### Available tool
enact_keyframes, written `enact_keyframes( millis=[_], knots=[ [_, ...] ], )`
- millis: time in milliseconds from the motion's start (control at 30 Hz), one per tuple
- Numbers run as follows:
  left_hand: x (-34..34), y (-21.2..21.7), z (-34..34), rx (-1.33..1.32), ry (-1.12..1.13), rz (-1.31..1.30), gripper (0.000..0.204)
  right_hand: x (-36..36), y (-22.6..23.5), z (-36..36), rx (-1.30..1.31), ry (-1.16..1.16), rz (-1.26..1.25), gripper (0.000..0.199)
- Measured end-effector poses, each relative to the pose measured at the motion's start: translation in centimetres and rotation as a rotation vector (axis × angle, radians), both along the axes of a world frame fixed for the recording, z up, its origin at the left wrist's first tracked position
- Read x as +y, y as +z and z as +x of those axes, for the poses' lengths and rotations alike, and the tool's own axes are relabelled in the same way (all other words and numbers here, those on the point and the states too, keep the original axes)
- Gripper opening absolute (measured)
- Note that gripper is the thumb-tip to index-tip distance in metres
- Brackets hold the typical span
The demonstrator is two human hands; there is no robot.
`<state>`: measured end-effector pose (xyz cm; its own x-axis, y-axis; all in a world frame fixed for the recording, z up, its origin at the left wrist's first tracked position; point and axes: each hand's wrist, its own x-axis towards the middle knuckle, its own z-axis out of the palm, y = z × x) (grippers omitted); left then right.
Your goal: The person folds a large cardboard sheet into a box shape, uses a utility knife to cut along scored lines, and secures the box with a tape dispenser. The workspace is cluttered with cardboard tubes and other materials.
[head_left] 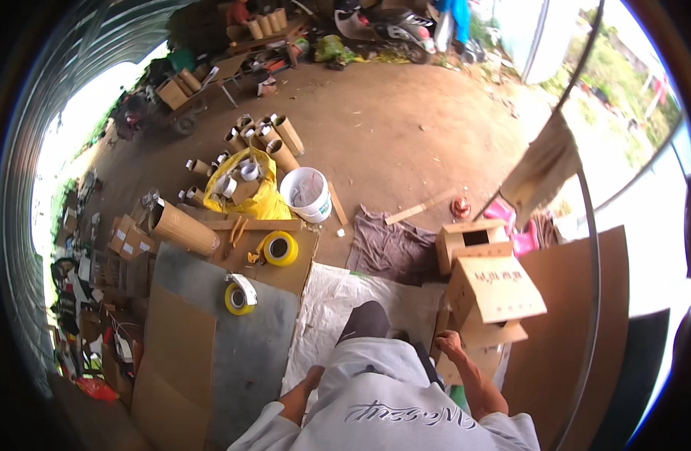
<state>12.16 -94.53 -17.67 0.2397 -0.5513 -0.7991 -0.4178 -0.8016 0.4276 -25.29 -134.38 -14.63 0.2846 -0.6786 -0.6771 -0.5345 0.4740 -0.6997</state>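
My right hand [449, 343], its fingers curled, is at the left side of a stack of brown cardboard boxes [498, 287]. Whatever it grips is too small to make out. My left hand [314, 375] hangs low beside my body over a white sheet [320, 310]; its fingers are blurred. To the left, on a grey board [266, 316], a roll of yellow tape [240, 298] has a loose white end. Just beyond, a larger yellow tape roll [280, 249] and orange-handled pliers or scissors [238, 230] rest on cardboard.
Ahead left stand a white bucket [306, 194], a yellow sack [264, 197] of rolls and several cardboard tubes [181, 227]. A dark cloth [390, 246] and a wooden strip [420, 206] lie ahead. A curved metal pole [592, 278] and a large cardboard sheet [578, 301] are right.
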Motion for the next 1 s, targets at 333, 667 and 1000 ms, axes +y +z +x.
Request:
enact_keyframes(
  millis=[333, 667, 1000],
  knots=[
    [-21.3, -6.0, 2.2, 0.008, 0.474, 0.014, 0.031, -22.9, -3.5, 7.6, 0.009, 0.389, -0.018, 0.019],
    [-42.7, -4.1, 14.0, 0.066, 0.628, 0.123, 0.028, -45.4, -0.8, 23.1, 0.287, 0.27, 0.092, 0.03],
    [-65.4, -4.5, 29.7, -0.349, 0.516, 0.031, 0.036, -79.0, -13.6, 47.0, 0.274, 0.653, 0.117, 0.042]
  ],
)
